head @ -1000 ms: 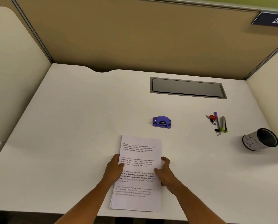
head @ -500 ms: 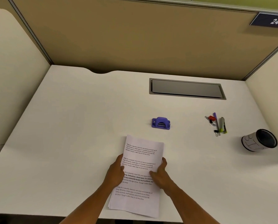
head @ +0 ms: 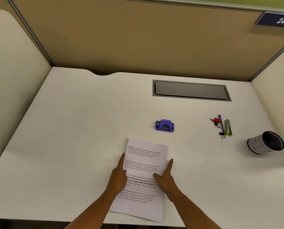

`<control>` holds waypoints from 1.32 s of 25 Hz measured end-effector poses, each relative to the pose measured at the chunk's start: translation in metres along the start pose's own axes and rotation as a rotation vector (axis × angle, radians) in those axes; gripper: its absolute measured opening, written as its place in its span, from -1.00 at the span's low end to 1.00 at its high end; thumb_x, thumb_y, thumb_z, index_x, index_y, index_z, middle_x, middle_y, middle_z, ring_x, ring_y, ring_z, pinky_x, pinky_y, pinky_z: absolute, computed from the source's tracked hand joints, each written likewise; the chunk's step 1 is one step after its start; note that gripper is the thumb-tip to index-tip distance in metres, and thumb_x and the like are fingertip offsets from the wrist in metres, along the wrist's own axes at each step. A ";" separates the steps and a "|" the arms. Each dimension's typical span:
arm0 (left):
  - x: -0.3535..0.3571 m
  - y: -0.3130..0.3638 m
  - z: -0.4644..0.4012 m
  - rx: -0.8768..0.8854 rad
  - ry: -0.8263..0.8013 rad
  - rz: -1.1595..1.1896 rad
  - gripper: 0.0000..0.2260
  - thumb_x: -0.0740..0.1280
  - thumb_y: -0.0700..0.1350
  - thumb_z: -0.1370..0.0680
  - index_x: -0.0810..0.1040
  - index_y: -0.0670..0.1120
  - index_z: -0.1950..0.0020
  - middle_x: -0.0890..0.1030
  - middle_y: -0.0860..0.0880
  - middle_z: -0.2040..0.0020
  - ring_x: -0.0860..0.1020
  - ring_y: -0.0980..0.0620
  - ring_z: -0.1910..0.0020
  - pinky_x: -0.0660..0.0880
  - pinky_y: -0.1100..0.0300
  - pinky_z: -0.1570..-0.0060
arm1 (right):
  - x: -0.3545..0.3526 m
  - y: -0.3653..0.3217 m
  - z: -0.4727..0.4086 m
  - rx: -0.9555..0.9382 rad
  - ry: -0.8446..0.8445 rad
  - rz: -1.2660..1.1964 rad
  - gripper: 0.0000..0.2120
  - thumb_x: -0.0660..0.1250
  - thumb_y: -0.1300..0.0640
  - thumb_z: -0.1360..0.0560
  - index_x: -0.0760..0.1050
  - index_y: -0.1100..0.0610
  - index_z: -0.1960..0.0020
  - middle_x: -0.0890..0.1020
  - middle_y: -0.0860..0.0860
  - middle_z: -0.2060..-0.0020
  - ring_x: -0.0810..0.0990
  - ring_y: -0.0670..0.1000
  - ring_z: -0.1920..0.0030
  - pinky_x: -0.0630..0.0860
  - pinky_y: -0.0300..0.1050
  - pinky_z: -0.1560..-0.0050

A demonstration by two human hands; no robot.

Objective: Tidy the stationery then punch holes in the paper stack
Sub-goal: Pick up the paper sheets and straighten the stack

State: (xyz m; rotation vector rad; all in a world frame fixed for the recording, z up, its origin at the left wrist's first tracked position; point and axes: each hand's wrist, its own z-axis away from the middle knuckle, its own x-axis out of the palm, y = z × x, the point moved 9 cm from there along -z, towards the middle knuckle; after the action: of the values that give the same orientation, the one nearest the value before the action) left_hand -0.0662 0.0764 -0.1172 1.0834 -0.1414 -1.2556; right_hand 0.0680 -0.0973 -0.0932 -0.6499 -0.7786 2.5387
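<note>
A stack of printed paper (head: 143, 156) lies slightly skewed at the desk's front edge, its lower sheets fanned out. My left hand (head: 119, 176) holds its left edge, thumb on top of the sheets. On the other side, my right hand (head: 166, 179) holds the right edge with the thumb on the page and the forefinger stretched along the edge. Just beyond the paper sits a purple hole punch (head: 164, 126). Loose stationery (head: 222, 126) lies at the right: a purple pen, a green and grey stapler, paper clips and binder clips. A mesh pen cup (head: 266, 142) lies on its side further right.
The white desk (head: 80, 138) is closed in by beige partition walls at the back and both sides. A grey cable hatch (head: 190, 90) is set into the desk at the back right. A sign reading 248 (head: 278, 20) hangs at the top right.
Both hands have shifted from resting on the page to holding its side edges. The stack has turned a little clockwise, and its lower sheets have fanned out.
</note>
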 end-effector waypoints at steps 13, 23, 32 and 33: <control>-0.009 -0.002 0.000 -0.076 0.041 0.129 -0.45 0.12 -0.28 -0.65 0.09 0.06 -0.60 0.40 -0.03 -0.50 0.50 -0.04 -0.35 0.48 0.18 -0.24 | -0.005 0.024 -0.010 0.063 0.024 -0.140 -0.51 0.34 0.22 -0.55 0.20 0.05 -0.38 0.52 0.00 -0.22 0.58 -0.02 -0.10 0.54 -0.05 -0.15; 0.009 -0.046 0.051 -0.257 -0.082 0.287 -0.77 0.25 -0.21 -0.63 0.53 -0.05 -0.27 0.64 -0.07 -0.20 0.63 0.02 -0.09 0.62 0.16 -0.01 | -0.022 0.049 -0.004 0.106 0.139 -0.280 -0.84 0.28 0.25 -0.56 0.52 0.00 0.00 0.66 -0.07 0.02 0.63 -0.02 0.04 0.49 -0.18 0.26; 0.031 -0.052 0.069 -0.273 -0.092 0.346 -0.65 0.20 -0.33 -0.62 0.47 -0.09 -0.38 0.59 -0.04 -0.25 0.58 0.02 -0.14 0.63 0.32 0.11 | -0.019 0.049 -0.009 0.143 0.125 -0.337 -0.80 0.25 0.23 -0.60 0.52 0.08 -0.19 0.65 0.01 -0.07 0.63 0.10 -0.09 0.58 0.09 -0.17; 0.031 -0.052 0.068 -0.272 -0.090 0.344 -0.66 0.20 -0.32 -0.62 0.47 -0.10 -0.38 0.59 -0.05 -0.26 0.58 0.02 -0.14 0.63 0.33 0.11 | -0.020 0.050 -0.008 0.153 0.121 -0.331 -0.81 0.25 0.21 -0.61 0.52 0.07 -0.18 0.65 0.01 -0.07 0.63 0.11 -0.10 0.59 0.10 -0.16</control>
State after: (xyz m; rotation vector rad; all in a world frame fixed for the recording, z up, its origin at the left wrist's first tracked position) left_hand -0.1332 0.0160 -0.1328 0.7318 -0.2095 -0.9797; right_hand 0.0765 -0.1423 -0.1233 -0.5654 -0.5889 2.2097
